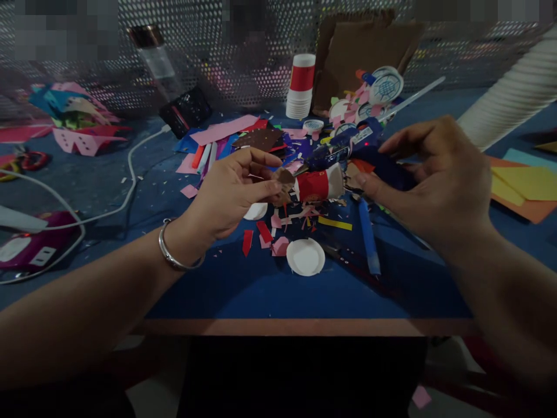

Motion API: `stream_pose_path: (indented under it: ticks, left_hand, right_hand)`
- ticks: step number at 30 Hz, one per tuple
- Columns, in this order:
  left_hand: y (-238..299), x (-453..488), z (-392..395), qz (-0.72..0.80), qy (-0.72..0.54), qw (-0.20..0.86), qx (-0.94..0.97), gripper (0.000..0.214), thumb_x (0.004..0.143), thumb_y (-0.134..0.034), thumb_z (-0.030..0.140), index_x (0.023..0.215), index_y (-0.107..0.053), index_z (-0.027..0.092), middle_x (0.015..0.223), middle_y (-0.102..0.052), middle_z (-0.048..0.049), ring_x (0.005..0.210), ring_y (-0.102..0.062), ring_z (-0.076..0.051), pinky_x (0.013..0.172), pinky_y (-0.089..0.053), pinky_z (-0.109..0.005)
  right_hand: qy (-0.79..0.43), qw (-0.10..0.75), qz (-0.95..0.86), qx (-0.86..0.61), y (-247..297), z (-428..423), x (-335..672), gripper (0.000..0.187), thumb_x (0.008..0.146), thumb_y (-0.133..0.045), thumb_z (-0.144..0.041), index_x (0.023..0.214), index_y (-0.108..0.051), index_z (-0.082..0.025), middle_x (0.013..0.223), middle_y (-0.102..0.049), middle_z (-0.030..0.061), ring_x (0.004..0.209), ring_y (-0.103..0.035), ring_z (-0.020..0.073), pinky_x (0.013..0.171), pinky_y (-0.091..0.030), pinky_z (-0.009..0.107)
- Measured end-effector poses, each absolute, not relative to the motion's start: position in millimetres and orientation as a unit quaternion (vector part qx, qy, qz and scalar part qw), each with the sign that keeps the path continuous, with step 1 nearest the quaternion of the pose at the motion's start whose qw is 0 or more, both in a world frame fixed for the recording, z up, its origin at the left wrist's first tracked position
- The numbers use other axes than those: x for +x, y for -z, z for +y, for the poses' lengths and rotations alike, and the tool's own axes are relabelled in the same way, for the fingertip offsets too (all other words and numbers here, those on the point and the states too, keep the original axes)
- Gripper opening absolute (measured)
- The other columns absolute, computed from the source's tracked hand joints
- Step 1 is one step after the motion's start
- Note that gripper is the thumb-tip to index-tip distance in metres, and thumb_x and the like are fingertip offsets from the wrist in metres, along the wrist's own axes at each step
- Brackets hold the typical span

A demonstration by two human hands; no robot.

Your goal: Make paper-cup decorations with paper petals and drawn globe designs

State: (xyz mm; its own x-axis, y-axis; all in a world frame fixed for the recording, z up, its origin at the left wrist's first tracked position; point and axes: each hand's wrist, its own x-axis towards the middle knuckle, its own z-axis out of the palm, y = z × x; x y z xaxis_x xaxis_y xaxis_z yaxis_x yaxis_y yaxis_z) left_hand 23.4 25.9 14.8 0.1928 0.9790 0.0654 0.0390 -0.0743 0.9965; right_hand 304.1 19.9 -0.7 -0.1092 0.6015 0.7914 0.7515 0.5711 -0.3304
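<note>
My left hand (235, 188), with a silver bangle on the wrist, pinches a small brown paper piece (284, 177) against the end of a red and white paper cup (317, 184) lying on its side. My right hand (435, 180) is closed round a dark blue glue gun (348, 148), whose nozzle points left toward the cup. A white paper disc (305, 256) and red and pink paper scraps (265, 232) lie on the blue table (243, 290) below the hands.
A stack of red and white cups (301, 87) stands at the back by brown cardboard (365, 52). Coloured paper sheets (526, 188) lie at right, a white cable (130, 174) and scissors (26, 159) at left, a blue glue stick (369, 235) near the centre.
</note>
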Motion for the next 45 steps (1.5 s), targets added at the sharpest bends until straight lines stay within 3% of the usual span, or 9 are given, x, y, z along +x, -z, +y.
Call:
stream_pose_path:
  ticks: [5,10,31,45]
  left_hand:
    - [-12.5,24.6,20.6,0.403,-0.46,0.494,0.618,0.032,0.077,-0.083,0.016,0.107,-0.072,0.022,0.092,-0.067,0.0001,0.093,-0.074,-0.018,0.093,-0.066,-0.039]
    - [-10.4,22.1,20.7,0.389,-0.471,0.5,0.614,0.04,0.073,-0.087,0.014,0.108,-0.069,0.021,0.097,-0.069,-0.0002,0.094,-0.071,-0.017,0.101,-0.063,-0.04]
    - [-6.3,21.1,20.4,0.383,-0.495,0.482,0.613,0.043,0.07,-0.088,0.011,0.107,-0.068,0.019,0.098,-0.074,-0.002,0.088,-0.073,-0.016,0.086,-0.063,-0.036]
    - [-2.1,20.5,23.7,0.352,-0.509,0.485,0.618,0.043,0.07,-0.089,0.009,0.106,-0.067,0.018,0.095,-0.075,-0.0001,0.086,-0.075,-0.014,0.085,-0.064,-0.033]
  right_hand:
    - [0.094,0.475,-0.748,-0.454,2.9,20.9,306.2,0.037,0.076,-0.087,-0.04,0.101,-0.064,-0.028,0.102,-0.072,0.0,0.087,-0.074,0.022,0.071,-0.064,0.042]
    - [0.122,0.466,-0.747,-0.459,1.8,18.8,305.8,0.035,0.076,-0.087,-0.04,0.1,-0.063,-0.028,0.1,-0.073,-0.0001,0.086,-0.074,0.0221,0.072,-0.064,0.042]
    - [0.126,0.457,-0.75,-0.461,0.8,14.5,305.5,0.025,0.083,-0.081,-0.036,0.096,-0.061,-0.026,0.097,-0.069,0.0026,0.094,-0.073,0.0276,0.077,-0.062,0.046]
    - [0.112,0.461,-0.749,-0.463,0.7,12.3,304.8,0.022,0.083,-0.078,-0.032,0.092,-0.059,-0.025,0.094,-0.068,0.0024,0.094,-0.075,0.0289,0.078,-0.059,0.046]
